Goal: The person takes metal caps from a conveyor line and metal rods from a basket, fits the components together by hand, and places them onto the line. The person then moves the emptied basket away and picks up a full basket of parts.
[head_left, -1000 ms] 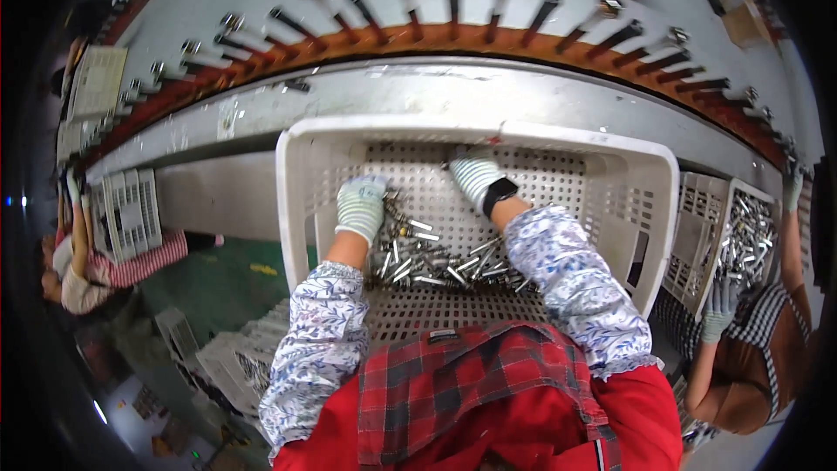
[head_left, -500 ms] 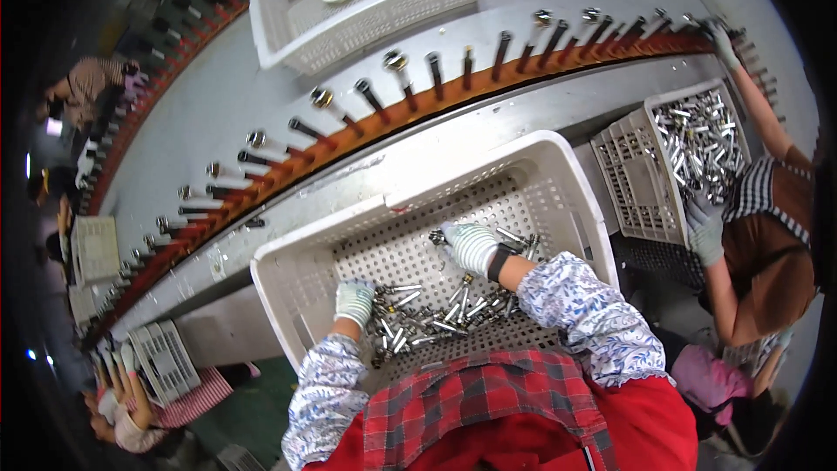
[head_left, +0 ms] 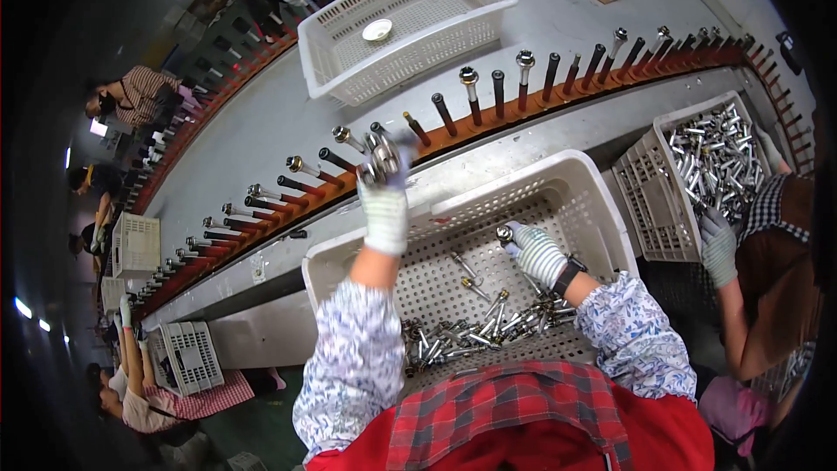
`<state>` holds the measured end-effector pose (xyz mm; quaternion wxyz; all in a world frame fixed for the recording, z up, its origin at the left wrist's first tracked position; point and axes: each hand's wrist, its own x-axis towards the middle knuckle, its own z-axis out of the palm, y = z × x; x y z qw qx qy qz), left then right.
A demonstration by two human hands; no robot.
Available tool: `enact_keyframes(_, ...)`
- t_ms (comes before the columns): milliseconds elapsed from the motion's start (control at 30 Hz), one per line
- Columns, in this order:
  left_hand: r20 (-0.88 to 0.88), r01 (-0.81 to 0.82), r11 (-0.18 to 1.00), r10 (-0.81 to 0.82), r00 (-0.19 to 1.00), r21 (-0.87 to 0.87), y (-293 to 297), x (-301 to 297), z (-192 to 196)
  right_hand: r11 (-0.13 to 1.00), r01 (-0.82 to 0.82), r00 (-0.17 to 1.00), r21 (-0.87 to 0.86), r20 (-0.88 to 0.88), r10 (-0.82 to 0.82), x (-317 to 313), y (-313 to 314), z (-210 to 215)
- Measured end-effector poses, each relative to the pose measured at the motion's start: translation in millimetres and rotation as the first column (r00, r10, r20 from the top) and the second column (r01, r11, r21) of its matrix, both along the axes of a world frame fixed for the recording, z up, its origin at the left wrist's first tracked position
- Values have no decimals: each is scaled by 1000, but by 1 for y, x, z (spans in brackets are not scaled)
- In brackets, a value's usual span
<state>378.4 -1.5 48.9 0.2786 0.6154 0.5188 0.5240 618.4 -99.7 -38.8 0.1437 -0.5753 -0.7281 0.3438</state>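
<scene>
My left hand [head_left: 384,209], in a striped white glove, is raised over the far edge of the grey basket [head_left: 314,279], next to the rack. Its fingers are closed on several chrome parts with round heads [head_left: 380,161], blurred by motion. Inside the basket, my right hand [head_left: 538,255], gloved likewise, grips another chrome part with a round head [head_left: 504,233]; its shaft is mostly hidden by the fingers. Loose metal parts [head_left: 462,331] lie heaped on the basket's near side, and a few lie apart near its middle.
A curved brown rack [head_left: 453,133] runs across the metal bench, holding upright black and chrome-headed pieces. Beyond it stands a white basket [head_left: 405,57] with a small white dish [head_left: 377,30]. A co-worker on the right handles a full basket of metal parts [head_left: 715,157].
My left hand has risen out of the basket to the rack, carrying chrome parts. My right hand stays inside the basket with a chrome-headed part. The whole view has shifted slightly.
</scene>
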Motion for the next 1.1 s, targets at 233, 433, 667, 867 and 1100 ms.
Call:
enact_keyframes(233, 591, -151, 987, 158, 791, -62, 87, -46, -38, 986, -164, 985, 41, -56, 166, 28, 16, 22)
enact_keyframes(433, 228, -170, 984, 154, 962, 51, 81, -91, -51, 998, 54, 738, -11, -673, -48, 27, 51, 65)
enact_keyframes(667, 94, -444, 889, 454, 886, -112, 55, -124, -66, 908, 420, 273, 14, -955, -112, 11, 180, 93)
enact_keyframes(867, 128, -510, 860, 506, 853, 1, -21, -105, -26, 853, 178, 966, 491, -253, -56, -22, 221, 85)
enact_keyframes(1100, 198, -63, 947, 130, 972, -314, -86, -10, 22, 981, 83, 985, 173, -166, -54, -55, 211, 79)
